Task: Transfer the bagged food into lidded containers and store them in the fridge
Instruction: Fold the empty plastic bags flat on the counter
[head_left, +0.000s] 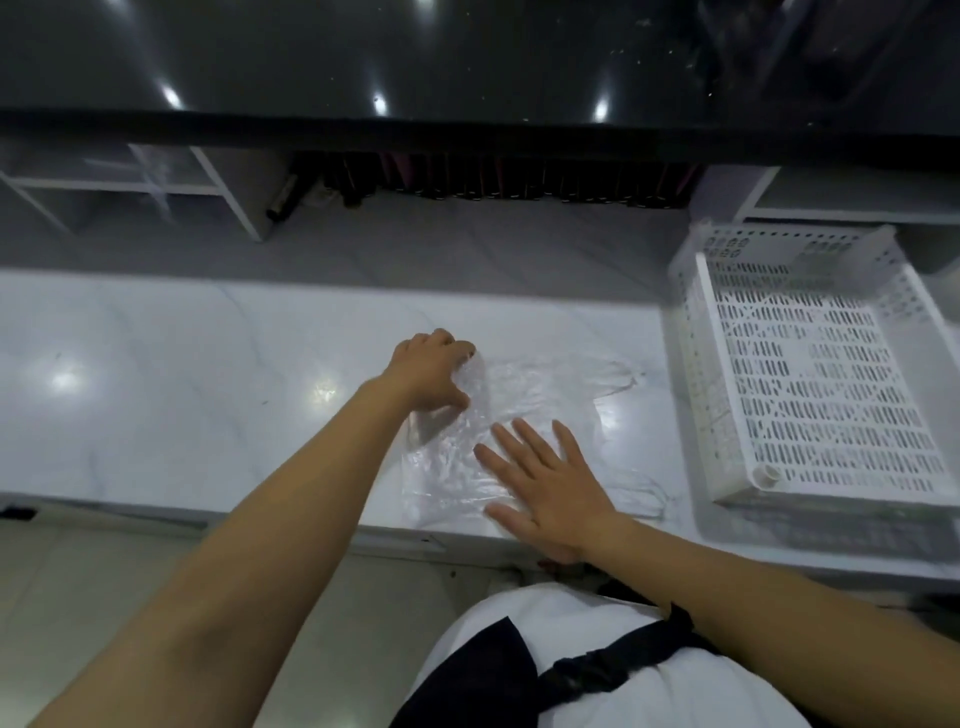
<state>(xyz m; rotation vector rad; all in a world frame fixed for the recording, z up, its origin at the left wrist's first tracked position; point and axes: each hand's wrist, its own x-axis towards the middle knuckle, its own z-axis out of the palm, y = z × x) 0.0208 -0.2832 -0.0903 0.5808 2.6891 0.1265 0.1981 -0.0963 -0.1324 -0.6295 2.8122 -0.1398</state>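
A clear, empty plastic bag (524, 400) lies flattened on the white marble counter (182, 374), its handles trailing toward the right. My left hand (428, 371) grips the bag's far left edge, fingers curled into the crumpled plastic. My right hand (545, 480) lies flat on the near part of the bag, fingers straight and spread, pressing it down. No food and no lidded container show in this view.
A white perforated plastic basket (810, 364), with nothing in it, stands on the counter at the right. A dark glossy ledge (467, 124) runs along the back, with dark bottles (493, 182) lined up beneath it. White shelf frames (156, 182) stand at the back left.
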